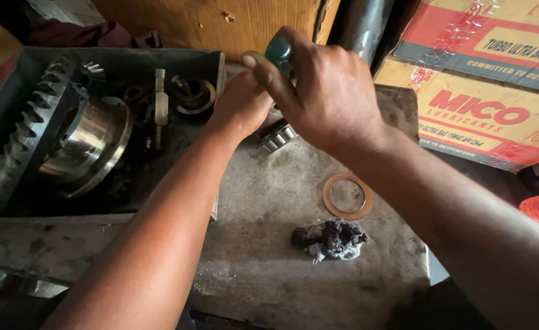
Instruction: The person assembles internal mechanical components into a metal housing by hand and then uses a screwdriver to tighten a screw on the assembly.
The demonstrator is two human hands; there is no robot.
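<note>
My right hand [327, 91] is closed around a tool with a green handle [278, 50], held upright over a roller bearing [276, 137] on the grey metal bench [269, 256]. My left hand [242, 104] is curled beside the bearing, under my right hand; what it grips is hidden. The lower part of the tool is hidden behind my hands.
A dark metal tray [116, 58] at the left holds a large toothed ring gear with its hub [67, 143] and small parts. A copper-coloured washer [347, 195] and a dirty rag lump [330, 238] lie on the bench. Cardboard cartons [483, 104] stand at the right.
</note>
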